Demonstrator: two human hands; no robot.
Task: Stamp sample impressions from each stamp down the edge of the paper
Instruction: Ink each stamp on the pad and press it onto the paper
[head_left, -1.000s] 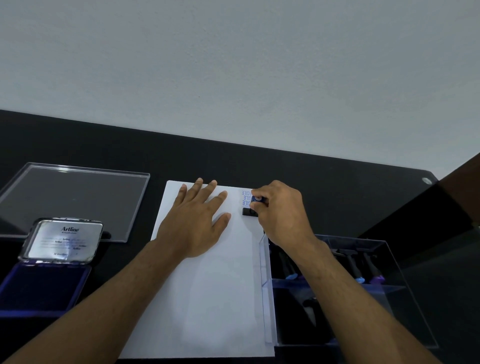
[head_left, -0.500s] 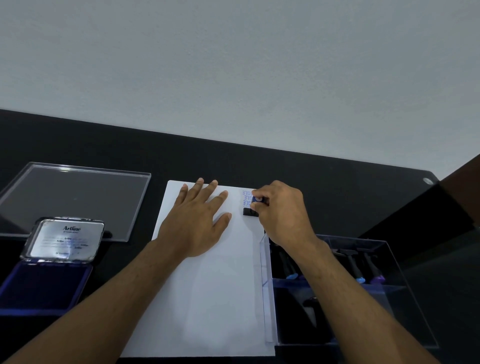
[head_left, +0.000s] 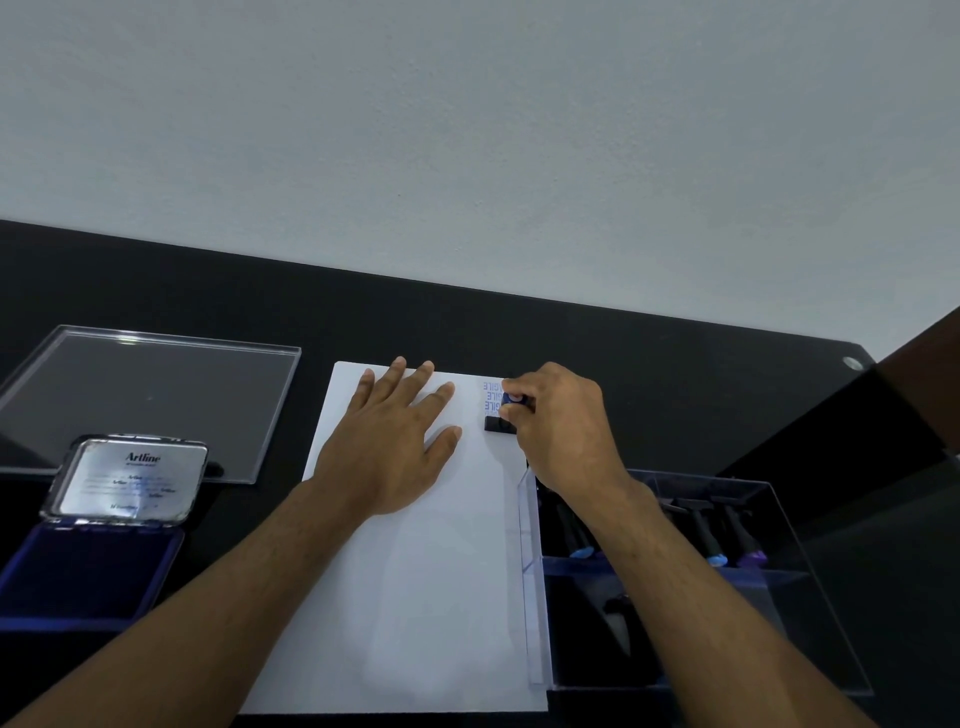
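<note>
A white sheet of paper (head_left: 415, 597) lies on the black table. My left hand (head_left: 395, 441) rests flat on its upper part, fingers spread. My right hand (head_left: 558, 431) grips a small stamp (head_left: 497, 423) with a black base and blue top, set down on the paper near the top right edge. Two blue impressions (head_left: 491, 396) show just above the stamp. An open blue ink pad (head_left: 88, 571) with a silver Artline lid sits at the left.
A clear plastic box (head_left: 737, 597) holding several more stamps with blue and purple ends stands right of the paper. Its clear lid (head_left: 145, 400) lies at the back left. A dark wooden surface (head_left: 924, 364) shows at the far right.
Almost nothing has moved. My right hand stays pressed on the stamp at the same spot, and my left hand still lies flat on the paper.
</note>
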